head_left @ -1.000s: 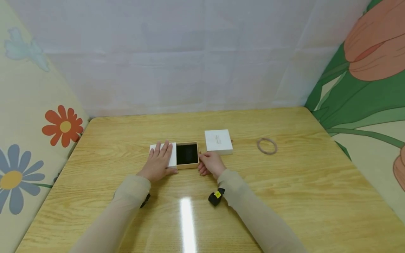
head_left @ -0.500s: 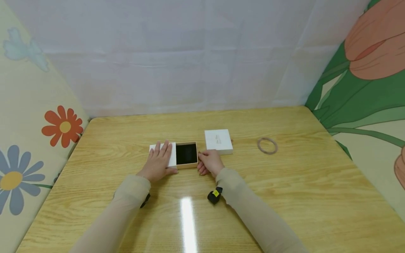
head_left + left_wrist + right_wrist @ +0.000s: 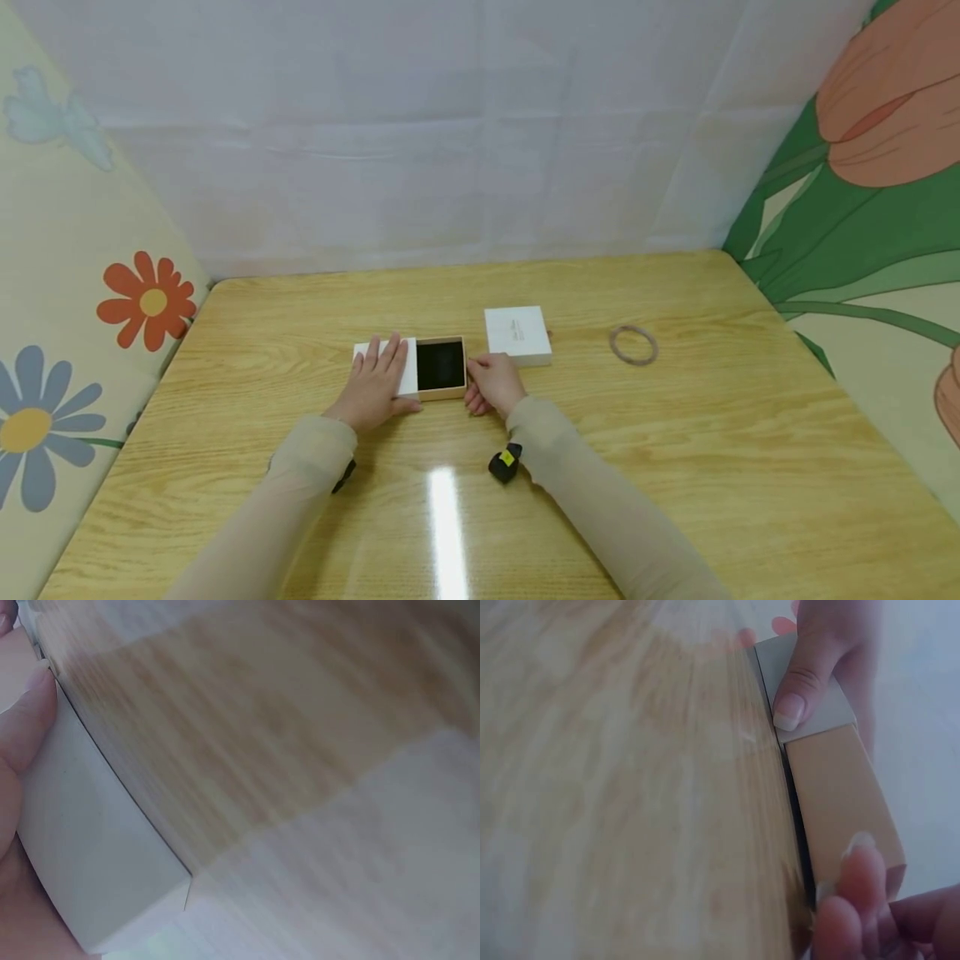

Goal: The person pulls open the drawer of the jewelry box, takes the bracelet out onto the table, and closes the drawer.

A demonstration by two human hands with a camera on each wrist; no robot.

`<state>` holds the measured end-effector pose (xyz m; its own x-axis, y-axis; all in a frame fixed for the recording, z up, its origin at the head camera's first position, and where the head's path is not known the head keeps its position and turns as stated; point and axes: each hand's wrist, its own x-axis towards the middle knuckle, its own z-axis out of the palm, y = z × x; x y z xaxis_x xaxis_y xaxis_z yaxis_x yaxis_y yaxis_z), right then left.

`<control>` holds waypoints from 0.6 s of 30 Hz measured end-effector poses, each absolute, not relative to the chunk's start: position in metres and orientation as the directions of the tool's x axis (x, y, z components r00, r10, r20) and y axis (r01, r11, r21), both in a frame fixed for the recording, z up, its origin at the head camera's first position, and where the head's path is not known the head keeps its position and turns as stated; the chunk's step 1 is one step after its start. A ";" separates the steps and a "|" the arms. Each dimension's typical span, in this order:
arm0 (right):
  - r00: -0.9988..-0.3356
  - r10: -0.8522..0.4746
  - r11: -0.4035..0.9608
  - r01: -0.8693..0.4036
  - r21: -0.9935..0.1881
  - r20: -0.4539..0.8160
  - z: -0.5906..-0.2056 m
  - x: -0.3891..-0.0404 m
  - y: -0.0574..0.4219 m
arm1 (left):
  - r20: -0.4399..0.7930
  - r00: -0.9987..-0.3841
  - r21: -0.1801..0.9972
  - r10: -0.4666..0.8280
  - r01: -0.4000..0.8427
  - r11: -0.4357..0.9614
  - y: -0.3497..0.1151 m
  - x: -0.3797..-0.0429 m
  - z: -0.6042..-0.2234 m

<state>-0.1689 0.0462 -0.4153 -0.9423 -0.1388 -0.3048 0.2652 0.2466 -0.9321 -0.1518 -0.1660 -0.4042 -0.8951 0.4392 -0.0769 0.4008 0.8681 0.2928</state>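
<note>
A small white-and-tan drawer box lies on the table, its white sleeve (image 3: 411, 375) on the left and its tan drawer (image 3: 442, 395), lined in black, pulled partly out to the right. My left hand (image 3: 369, 390) holds the sleeve, fingers spread over the top and the left thumb (image 3: 791, 709) against its near side. At the drawer's right end, my right hand (image 3: 495, 383) pinches with thumb and index finger, other fingers curled below; the pinched spot is hidden. In the right wrist view, the right fingertips sit by the drawer's end (image 3: 847, 802).
A second white box (image 3: 517, 332) with small print on its lid stands just behind my right hand. Farther right on the wooden table (image 3: 675, 450) lies a pinkish ring-shaped bangle (image 3: 615, 345). A white cloth backdrop (image 3: 450, 167) closes off the far side.
My right hand has shifted slightly left, and the drawer has slid a little further into the white sleeve. The left hand, second box and bangle have stayed put.
</note>
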 end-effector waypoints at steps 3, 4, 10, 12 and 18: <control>-0.944 -0.144 0.251 0.255 -0.934 -0.297 -0.414 -0.169 0.045 | -0.079 -0.896 0.300 0.437 0.396 0.868 -0.165 -0.151 -0.403; -0.944 -0.145 0.252 0.254 -0.934 -0.296 -0.414 -0.169 0.044 | -0.082 -0.896 0.302 0.436 0.394 0.868 -0.165 -0.151 -0.402; -0.942 -0.149 0.264 0.256 -0.930 -0.301 -0.413 -0.169 0.043 | -0.094 -0.898 0.305 0.430 0.385 0.871 -0.164 -0.151 -0.402; -0.941 -0.149 0.269 0.258 -0.928 -0.304 -0.413 -0.170 0.042 | -0.093 -0.898 0.302 0.430 0.386 0.872 -0.164 -0.151 -0.402; -0.941 -0.151 0.283 0.253 -0.925 -0.303 -0.414 -0.171 0.041 | -0.084 -0.898 0.307 0.431 0.388 0.869 -0.165 -0.151 -0.403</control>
<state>-0.1712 0.0411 -0.4136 -0.9408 -0.1513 -0.3032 0.2527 0.2831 -0.9252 -0.1514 -0.1645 -0.4026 -0.8984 0.4311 -0.0839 0.3883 0.8688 0.3073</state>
